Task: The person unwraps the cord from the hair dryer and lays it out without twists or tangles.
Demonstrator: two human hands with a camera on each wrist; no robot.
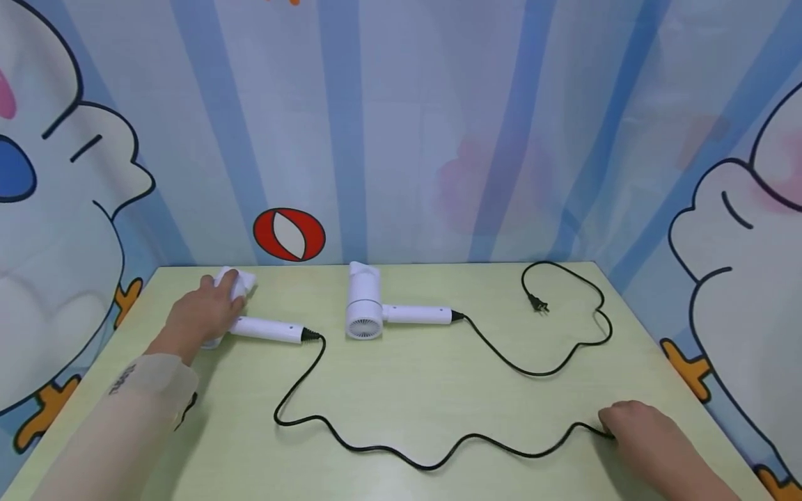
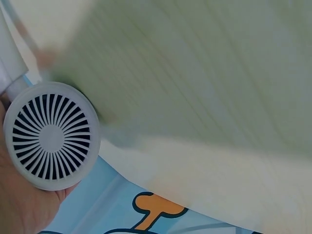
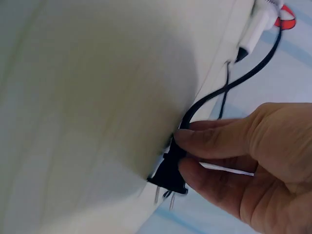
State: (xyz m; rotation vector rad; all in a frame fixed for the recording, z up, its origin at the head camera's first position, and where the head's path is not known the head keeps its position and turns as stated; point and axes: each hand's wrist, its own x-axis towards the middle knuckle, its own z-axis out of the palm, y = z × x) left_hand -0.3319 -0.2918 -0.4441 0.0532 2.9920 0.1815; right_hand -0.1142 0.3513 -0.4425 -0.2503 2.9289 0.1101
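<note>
At the far left of the table, my left hand [image 1: 203, 313] grips the head of a white hair dryer [image 1: 268, 329], and its handle points right. The left wrist view shows this dryer's round vent grille [image 2: 51, 136] beside the palm. A black cord [image 1: 376, 449] winds from the handle across the front of the table to my right hand [image 1: 645, 442]. In the right wrist view, thumb and fingers pinch the black plug [image 3: 169, 170] at the cord's end, its metal prongs showing. The plug is hidden by the hand in the head view.
A second white hair dryer [image 1: 363, 299] lies at the back middle, its handle to the right. Its black cord [image 1: 545, 374] curls over the right side and ends in a plug [image 1: 537, 303]. Behind the table [image 1: 438, 390] hangs a blue striped cartoon backdrop [image 1: 401, 139].
</note>
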